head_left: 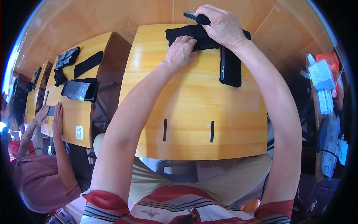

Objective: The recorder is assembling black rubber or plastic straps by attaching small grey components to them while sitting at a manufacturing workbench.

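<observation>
Black folded knit pieces that look like socks (207, 42) lie in a pile at the far edge of my table. My left hand (181, 50) is on the pile's left part, its fingers curled over the fabric and its thumb by the near edge. Raised above the pile's right side, my right hand (222, 28) is closed around a black sock (203, 19) with a greyish end sticking out to the left. Below the right wrist, a long flat black sock (230, 71) with a small pale mark lies pointing toward me.
Two short black strips (165, 129) mark the near part of my wooden table (186, 100). At left, a co-worker's hands (56, 117) press on another table (84, 115) bearing black socks (88, 64) and transparent packets (76, 89). At right, pale blue-white stacks (321, 76) stand on a side surface.
</observation>
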`<action>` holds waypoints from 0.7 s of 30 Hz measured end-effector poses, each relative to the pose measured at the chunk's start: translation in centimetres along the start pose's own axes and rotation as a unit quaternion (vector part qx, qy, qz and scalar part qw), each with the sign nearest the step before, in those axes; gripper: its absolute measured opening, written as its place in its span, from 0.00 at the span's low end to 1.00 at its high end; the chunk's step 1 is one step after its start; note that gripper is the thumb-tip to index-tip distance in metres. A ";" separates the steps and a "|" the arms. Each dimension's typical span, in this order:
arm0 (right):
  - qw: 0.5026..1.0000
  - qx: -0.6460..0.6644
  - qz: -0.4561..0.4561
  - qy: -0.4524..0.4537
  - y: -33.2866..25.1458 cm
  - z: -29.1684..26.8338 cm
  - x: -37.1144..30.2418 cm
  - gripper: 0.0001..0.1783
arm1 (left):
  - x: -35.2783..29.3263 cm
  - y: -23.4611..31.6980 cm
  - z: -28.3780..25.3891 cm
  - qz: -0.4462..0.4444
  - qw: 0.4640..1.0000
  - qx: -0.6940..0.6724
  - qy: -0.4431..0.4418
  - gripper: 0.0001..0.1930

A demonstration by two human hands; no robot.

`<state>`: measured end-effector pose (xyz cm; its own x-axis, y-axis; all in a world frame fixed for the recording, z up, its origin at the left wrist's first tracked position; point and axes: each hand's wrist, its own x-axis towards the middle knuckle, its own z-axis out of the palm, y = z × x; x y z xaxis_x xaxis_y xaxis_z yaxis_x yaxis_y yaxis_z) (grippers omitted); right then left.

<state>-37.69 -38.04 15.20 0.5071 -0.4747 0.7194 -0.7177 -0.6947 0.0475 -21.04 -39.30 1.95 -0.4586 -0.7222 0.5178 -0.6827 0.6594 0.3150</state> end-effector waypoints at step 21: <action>0.968 -0.208 -0.072 -0.119 -1.6 7.9 -3.4 0.04 | -2.9 -1.2 -1.0 0.014 0.997 0.015 0.074 0.16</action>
<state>-34.52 -39.58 7.20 0.6764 -0.5344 0.5069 -0.7363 -0.5083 0.4467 -18.31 -37.81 0.92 -0.3912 -0.6629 0.6383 -0.6880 0.6713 0.2755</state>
